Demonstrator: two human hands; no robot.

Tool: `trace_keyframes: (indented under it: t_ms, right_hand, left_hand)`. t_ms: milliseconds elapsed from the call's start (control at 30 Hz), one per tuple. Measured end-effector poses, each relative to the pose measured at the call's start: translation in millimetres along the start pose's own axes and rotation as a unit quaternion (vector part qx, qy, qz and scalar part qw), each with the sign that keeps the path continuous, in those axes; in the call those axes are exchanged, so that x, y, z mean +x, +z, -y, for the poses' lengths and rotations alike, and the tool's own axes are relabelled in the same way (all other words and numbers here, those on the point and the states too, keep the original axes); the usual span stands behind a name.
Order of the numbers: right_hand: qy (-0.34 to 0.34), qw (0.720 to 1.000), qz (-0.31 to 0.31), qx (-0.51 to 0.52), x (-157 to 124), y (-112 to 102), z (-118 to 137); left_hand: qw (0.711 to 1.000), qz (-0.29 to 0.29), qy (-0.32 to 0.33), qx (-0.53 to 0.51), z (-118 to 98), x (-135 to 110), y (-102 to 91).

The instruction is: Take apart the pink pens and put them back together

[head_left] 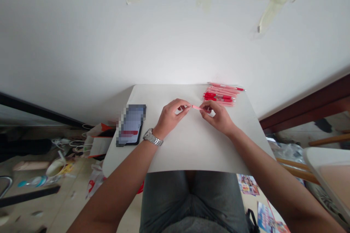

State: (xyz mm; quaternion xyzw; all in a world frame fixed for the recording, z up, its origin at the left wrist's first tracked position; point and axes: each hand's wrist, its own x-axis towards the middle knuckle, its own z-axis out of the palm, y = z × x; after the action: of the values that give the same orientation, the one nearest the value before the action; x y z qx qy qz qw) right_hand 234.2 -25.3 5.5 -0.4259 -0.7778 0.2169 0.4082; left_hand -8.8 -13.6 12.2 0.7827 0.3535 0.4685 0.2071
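Observation:
A slim pink pen spans the gap between my two hands, above the white table. My left hand, with a metal watch on its wrist, pinches the pen's left tip between thumb and fingers. On the other side my right hand has its thumb and fingers closed round the pen's right part. Something reddish shows under the right fingers, too hidden to make out. Just beyond the right hand lies a pile of pink and red pens, side by side near the table's back edge.
A phone, its screen blurred out, rests on the table's left side. The white table touches or nearly touches a white wall with tape strips. A plastic bottle and other clutter lie on the floor at left; a white chair-like seat stands right.

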Motion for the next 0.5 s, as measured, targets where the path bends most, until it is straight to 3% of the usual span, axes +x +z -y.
trace_keyframes:
  t_ms: [500]
  right_hand:
    - [0.008,1.000,0.008,0.018,-1.7,2.8,-1.8]
  left_hand:
    - [1.000,-0.003,-0.018,-0.008,0.9,-1.8,1.0]
